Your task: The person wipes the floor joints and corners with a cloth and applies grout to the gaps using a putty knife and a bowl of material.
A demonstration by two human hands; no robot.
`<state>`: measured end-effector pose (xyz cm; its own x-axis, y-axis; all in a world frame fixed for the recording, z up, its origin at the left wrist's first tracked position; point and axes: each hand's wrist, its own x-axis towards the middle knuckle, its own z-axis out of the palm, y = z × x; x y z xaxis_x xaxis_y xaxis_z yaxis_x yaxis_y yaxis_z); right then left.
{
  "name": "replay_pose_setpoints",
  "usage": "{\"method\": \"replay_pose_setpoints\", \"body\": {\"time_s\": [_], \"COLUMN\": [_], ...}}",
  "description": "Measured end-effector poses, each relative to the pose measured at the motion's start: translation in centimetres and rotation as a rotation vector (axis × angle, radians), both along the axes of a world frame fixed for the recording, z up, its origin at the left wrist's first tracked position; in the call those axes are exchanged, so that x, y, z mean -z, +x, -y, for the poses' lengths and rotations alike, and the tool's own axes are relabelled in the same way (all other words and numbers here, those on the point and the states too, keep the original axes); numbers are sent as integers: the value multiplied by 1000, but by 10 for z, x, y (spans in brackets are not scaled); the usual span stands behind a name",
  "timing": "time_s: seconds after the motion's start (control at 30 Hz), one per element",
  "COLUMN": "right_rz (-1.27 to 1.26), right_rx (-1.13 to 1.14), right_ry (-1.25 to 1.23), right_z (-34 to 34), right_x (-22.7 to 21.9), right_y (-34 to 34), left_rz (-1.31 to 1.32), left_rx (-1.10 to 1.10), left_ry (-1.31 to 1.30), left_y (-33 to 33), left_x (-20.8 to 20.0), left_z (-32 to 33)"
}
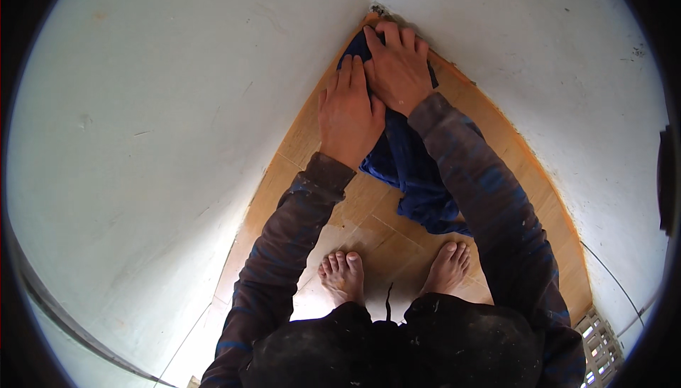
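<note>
A bunched dark blue cloth (411,157) lies on the tiled floor, its far end pushed into the corner where two walls meet. On that far end my left hand (349,115) rests flat, palm down, fingers straight and close together. Just right of it and farther into the corner, my right hand (399,69) is closed on the cloth with bent fingers, its knuckles raised near the right wall's base. The cloth under both palms is hidden. From between my wrists the loose rest of it trails back toward my feet, partly behind my right sleeve.
Pale walls rise at left (163,104) and right (525,40), with an orange-brown strip along the right wall's foot. Wood-toned floor tiles (355,211) narrow toward the corner. My bare feet (343,276) stand close behind the cloth. A grey lattice piece (599,345) is at lower right.
</note>
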<state>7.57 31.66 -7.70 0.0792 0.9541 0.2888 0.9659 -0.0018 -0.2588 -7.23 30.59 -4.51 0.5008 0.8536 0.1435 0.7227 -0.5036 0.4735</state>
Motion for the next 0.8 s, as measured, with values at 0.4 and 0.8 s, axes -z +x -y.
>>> {"method": "replay_pose_setpoints", "body": {"time_s": [0.4, 0.8], "right_rz": [47, 9], "right_rx": [-28, -39], "right_ry": [-47, -92], "right_z": [-11, 5], "right_x": [1, -12], "right_y": [-7, -41], "left_rz": [-116, -119], "left_rx": [-43, -56], "left_ry": [29, 21], "left_y": [-3, -34], "left_x": [-5, -8], "left_z": [-4, 15]}}
